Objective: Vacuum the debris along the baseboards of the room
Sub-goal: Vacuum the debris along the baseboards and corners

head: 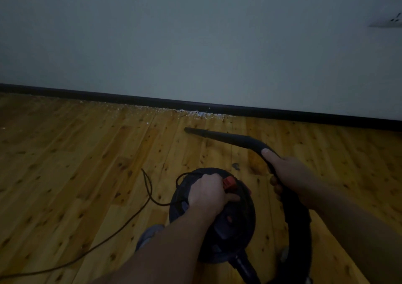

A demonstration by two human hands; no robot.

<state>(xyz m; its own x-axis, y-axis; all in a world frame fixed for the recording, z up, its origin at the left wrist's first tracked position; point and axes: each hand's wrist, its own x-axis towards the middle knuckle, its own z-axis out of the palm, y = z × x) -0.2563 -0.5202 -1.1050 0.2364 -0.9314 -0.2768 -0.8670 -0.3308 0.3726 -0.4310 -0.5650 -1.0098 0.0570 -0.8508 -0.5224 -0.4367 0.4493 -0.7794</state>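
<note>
A round black vacuum canister (235, 236) with a red switch (229, 184) stands on the wooden floor. My left hand (206, 193) grips the handle on top of it. My right hand (287, 175) holds the black nozzle wand (221, 136), thumb lying along its top. The wand's tip (186, 129) points left, a short way in front of the dark baseboard (217, 107). White crumbs of debris (200, 114) lie in a line along the baseboard, just beyond the tip. The black hose (298, 222) curves from my right hand back to the canister.
A thin power cord (121, 225) loops over the floor to the left of the canister. A grey shoe (150, 233) shows beside my left forearm. A wall socket (389, 22) sits high on the pale wall at right. The room is dim.
</note>
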